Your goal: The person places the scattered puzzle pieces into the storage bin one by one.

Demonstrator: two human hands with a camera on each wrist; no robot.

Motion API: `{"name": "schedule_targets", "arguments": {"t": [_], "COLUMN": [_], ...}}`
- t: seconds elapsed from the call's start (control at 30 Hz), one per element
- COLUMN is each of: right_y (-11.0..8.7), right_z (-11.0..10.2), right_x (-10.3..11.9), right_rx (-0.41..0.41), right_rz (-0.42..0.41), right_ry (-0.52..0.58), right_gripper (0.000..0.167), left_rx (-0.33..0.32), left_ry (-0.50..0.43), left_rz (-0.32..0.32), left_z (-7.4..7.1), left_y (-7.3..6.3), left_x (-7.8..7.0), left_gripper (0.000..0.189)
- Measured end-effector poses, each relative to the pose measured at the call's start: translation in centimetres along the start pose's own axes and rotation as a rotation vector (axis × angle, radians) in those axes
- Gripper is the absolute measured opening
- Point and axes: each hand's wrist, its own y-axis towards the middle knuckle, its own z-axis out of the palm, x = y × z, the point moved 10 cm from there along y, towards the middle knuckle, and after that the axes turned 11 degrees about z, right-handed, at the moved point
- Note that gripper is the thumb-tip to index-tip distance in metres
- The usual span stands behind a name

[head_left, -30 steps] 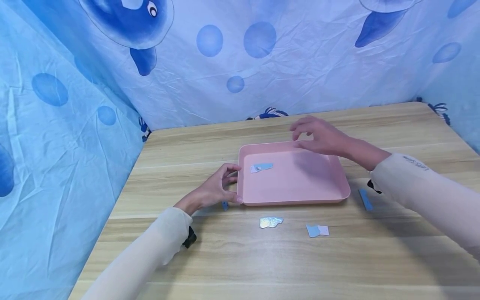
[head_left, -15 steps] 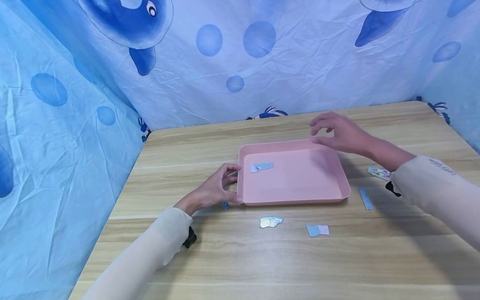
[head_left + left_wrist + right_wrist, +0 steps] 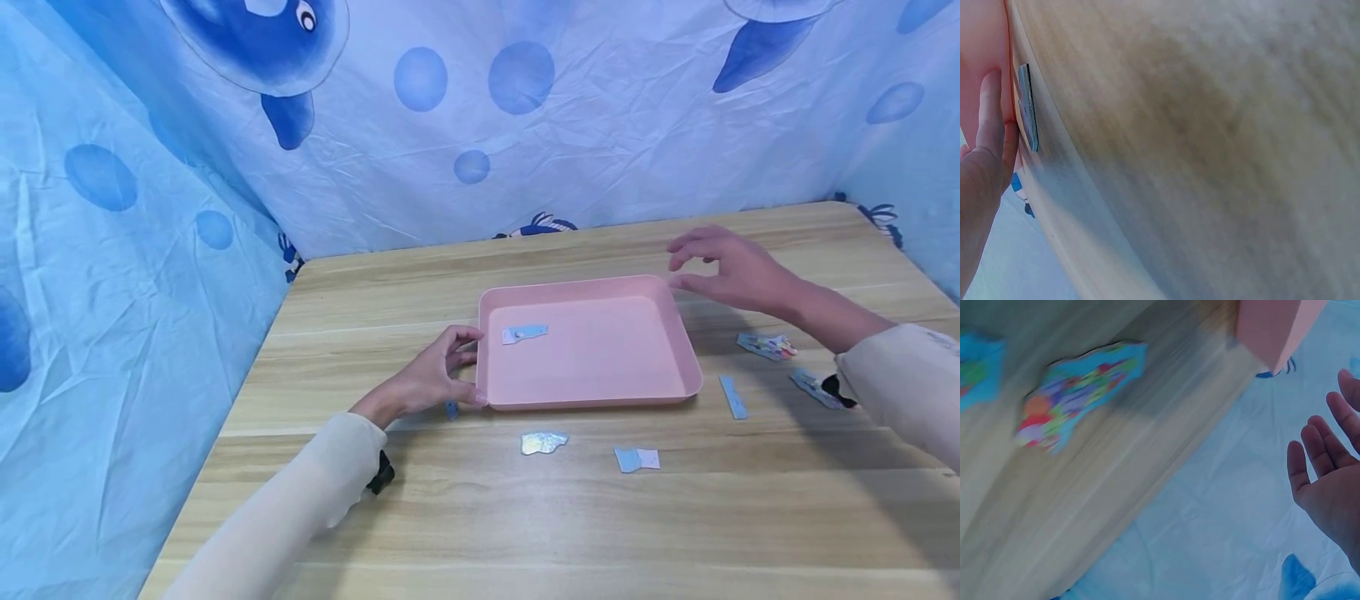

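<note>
A shallow pink tray [image 3: 592,358] lies on the wooden table, with a flat blue-and-white piece [image 3: 525,333] at its left inside. My left hand [image 3: 431,375] rests against the tray's left side, thumb at the near corner. In the left wrist view its fingers [image 3: 990,115] lie along the pink wall. A thin flat piece [image 3: 1029,109] lies beside that wall. My right hand [image 3: 738,267] hovers by the far right corner of the tray, holding nothing, its fingers loosely bent. The right wrist view shows a colourful irregular piece [image 3: 1079,394] on the table.
In front of the tray lie a shiny silvery piece [image 3: 543,442] and a blue-and-white piece [image 3: 637,459]. To its right are a narrow blue strip [image 3: 733,397], a multicoloured piece [image 3: 767,346] and another piece [image 3: 816,388] partly under the right sleeve. A blue curtain [image 3: 472,125] hangs behind.
My right hand has moved rightward from over the tray's far side to its far right corner, uncovering pieces on the right. My left hand and the tray have stayed in place.
</note>
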Motion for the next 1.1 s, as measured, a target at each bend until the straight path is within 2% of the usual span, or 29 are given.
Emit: {"name": "schedule_targets", "arguments": {"t": [0.27,0.5,0.83,0.97,1.1], "right_y": [-1.4,-2.7,-4.6,-5.2,-5.7], "right_z": [-1.0,-1.9,-1.9,-1.6,-1.3], "right_x": [-3.1,-4.6,-6.8,-7.3,-7.7], "right_rx": [-0.032,-0.069,-0.038,-0.014,-0.021], "right_rz": [0.034,0.040,0.090,0.078,0.045], "right_ry": [-0.046,-0.072,-0.097,-0.094,-0.144], "right_gripper": [0.018,0.017,0.023,0.025,0.026], "left_rx": [-0.007,0.002,0.001,-0.001,0.001], "left_ry": [0.021,0.008,0.007,0.009,-0.001], "left_rz": [-0.010,-0.004,0.000,-0.006,-0.005], "left_z": [-0.3,-0.1,-0.1,-0.1,0.0], "left_y": [0.0,0.1,0.2,0.2,0.1], "left_x": [-0.1,0.0,0.1,0.1,0.2], "left_gripper": [0.089,0.089,0.090,0.090,0.091]}}
